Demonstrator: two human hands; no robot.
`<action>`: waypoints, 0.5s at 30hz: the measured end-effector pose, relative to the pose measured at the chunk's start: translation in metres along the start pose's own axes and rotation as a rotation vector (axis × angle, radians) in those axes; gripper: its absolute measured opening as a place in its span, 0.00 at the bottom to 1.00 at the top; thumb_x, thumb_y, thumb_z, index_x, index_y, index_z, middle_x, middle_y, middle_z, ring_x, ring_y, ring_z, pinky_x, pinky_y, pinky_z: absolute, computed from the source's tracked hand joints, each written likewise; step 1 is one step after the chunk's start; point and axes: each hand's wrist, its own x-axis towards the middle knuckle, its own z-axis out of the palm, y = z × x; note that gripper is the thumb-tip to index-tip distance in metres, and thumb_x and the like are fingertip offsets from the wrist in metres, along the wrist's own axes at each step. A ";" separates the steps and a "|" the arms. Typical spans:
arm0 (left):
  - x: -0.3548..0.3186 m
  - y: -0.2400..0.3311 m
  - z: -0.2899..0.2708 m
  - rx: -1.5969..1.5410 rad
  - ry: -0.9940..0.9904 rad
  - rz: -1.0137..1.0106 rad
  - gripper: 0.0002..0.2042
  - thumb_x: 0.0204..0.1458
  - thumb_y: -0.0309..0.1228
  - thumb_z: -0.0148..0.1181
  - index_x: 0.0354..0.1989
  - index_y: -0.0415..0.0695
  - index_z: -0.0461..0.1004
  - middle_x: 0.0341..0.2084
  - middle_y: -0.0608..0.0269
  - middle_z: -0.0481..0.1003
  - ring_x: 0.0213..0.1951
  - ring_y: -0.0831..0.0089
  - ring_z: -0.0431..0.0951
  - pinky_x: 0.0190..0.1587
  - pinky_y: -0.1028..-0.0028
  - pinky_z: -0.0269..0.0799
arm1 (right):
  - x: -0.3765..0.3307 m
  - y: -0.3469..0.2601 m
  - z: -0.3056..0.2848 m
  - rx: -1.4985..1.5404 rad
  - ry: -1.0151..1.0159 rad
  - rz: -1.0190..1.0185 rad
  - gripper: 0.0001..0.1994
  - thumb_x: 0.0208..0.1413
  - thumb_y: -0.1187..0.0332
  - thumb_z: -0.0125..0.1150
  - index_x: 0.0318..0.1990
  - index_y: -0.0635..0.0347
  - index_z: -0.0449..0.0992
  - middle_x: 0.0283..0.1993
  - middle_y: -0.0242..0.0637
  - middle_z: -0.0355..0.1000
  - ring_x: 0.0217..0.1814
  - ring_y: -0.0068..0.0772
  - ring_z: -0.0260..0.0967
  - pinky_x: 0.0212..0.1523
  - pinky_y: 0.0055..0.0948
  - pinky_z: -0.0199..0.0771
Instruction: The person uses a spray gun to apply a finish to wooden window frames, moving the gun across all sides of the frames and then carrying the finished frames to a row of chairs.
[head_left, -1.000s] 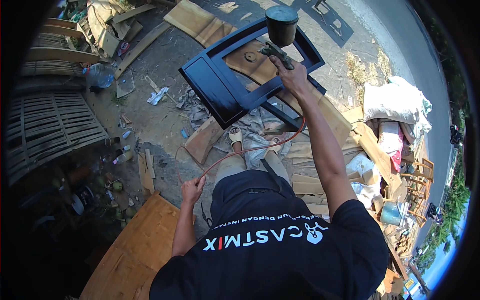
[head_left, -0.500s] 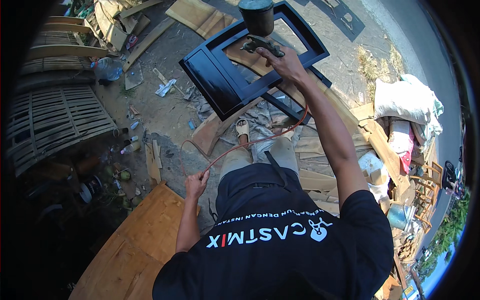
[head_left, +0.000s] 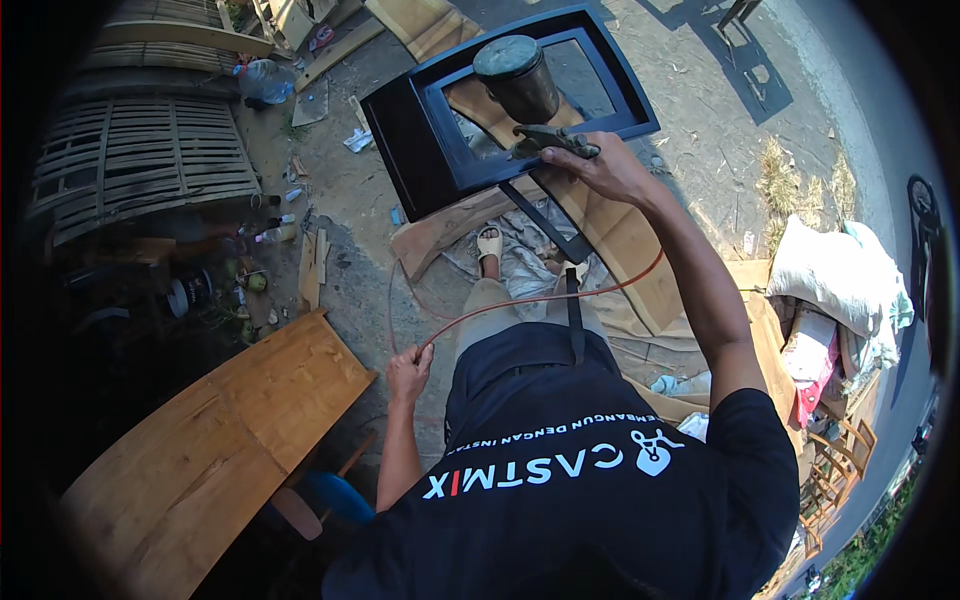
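Note:
My right hand is wrapped round the handle of a spray gun, whose dark paint cup stands above it. Beneath the gun lies a glossy black wooden frame with a rectangular opening and a solid panel on its left. A thin reddish hose sags from near my right wrist across my legs. My left hand is closed round this hose, low and to the left. The gun's nozzle and trigger are hard to make out.
Under the frame runs a curved wooden plank. A large wooden panel lies lower left, below a slatted bamboo bench. Stuffed sacks and wood scraps crowd the right. A water jug sits upper left, and a road runs along the far right.
My right hand has moved right and a little lower with the spray gun. The view has shifted, and the frame appears turned. The left hand still grips the hose.

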 end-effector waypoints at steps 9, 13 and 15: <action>-0.027 0.041 0.001 0.008 0.063 -0.067 0.25 0.59 0.51 0.61 0.21 0.40 0.75 0.14 0.46 0.72 0.23 0.43 0.76 0.27 0.51 0.67 | 0.048 0.012 -0.007 -0.044 -0.089 -0.092 0.27 0.61 0.41 0.63 0.39 0.61 0.84 0.22 0.38 0.75 0.28 0.31 0.76 0.34 0.35 0.73; -0.036 0.046 -0.008 0.008 0.094 -0.099 0.25 0.60 0.50 0.60 0.22 0.40 0.74 0.14 0.47 0.71 0.23 0.44 0.76 0.27 0.52 0.67 | 0.086 0.004 -0.007 -0.029 -0.002 -0.086 0.29 0.60 0.38 0.62 0.37 0.61 0.84 0.22 0.39 0.75 0.30 0.34 0.78 0.36 0.37 0.74; -0.037 0.046 -0.011 -0.002 0.107 -0.104 0.24 0.60 0.50 0.60 0.22 0.40 0.74 0.14 0.47 0.70 0.23 0.44 0.76 0.27 0.52 0.67 | 0.110 0.007 -0.003 -0.032 0.051 -0.091 0.30 0.59 0.37 0.61 0.35 0.62 0.84 0.22 0.39 0.75 0.30 0.34 0.78 0.37 0.37 0.74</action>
